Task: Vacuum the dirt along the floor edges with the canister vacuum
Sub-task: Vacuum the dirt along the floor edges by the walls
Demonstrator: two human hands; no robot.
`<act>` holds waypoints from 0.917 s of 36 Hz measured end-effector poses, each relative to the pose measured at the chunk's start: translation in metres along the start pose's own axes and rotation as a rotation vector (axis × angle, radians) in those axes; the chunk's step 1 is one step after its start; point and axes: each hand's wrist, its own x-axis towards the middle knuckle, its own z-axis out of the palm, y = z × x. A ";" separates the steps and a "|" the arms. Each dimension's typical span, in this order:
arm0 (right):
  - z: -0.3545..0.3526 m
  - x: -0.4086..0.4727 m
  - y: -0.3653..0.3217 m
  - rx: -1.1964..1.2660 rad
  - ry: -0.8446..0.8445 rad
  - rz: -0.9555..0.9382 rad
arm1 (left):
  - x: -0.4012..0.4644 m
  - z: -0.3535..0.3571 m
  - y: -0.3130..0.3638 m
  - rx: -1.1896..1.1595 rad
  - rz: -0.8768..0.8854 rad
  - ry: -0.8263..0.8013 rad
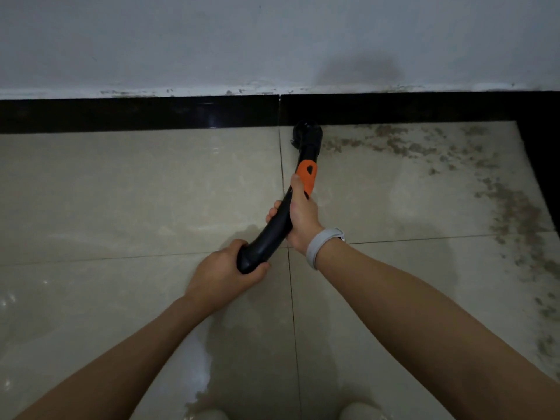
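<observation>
A black curved vacuum handle (274,228) with an orange collar (306,175) ends in a round brush nozzle (306,133). The nozzle sits on the floor against the black skirting (136,113). My left hand (225,274) grips the near end of the handle. My right hand (301,216), with a grey wristband, grips the handle just below the orange collar. Brown dirt (403,142) lies along the wall edge to the right of the nozzle and runs down the right-hand edge (515,219). The canister itself is out of view.
Glossy beige floor tiles (121,192) stretch to the left of the nozzle. A white wall (272,40) rises above the skirting. The black border turns a corner at the far right (542,165). Two light shoe tips (360,412) show at the bottom edge.
</observation>
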 end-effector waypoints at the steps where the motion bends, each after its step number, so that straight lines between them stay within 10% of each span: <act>1: -0.002 0.001 -0.002 0.006 0.004 -0.002 | 0.001 0.001 0.002 0.005 0.009 -0.004; 33: -0.105 0.028 -0.093 0.178 0.120 -0.082 | 0.065 0.043 0.111 0.082 0.209 -0.190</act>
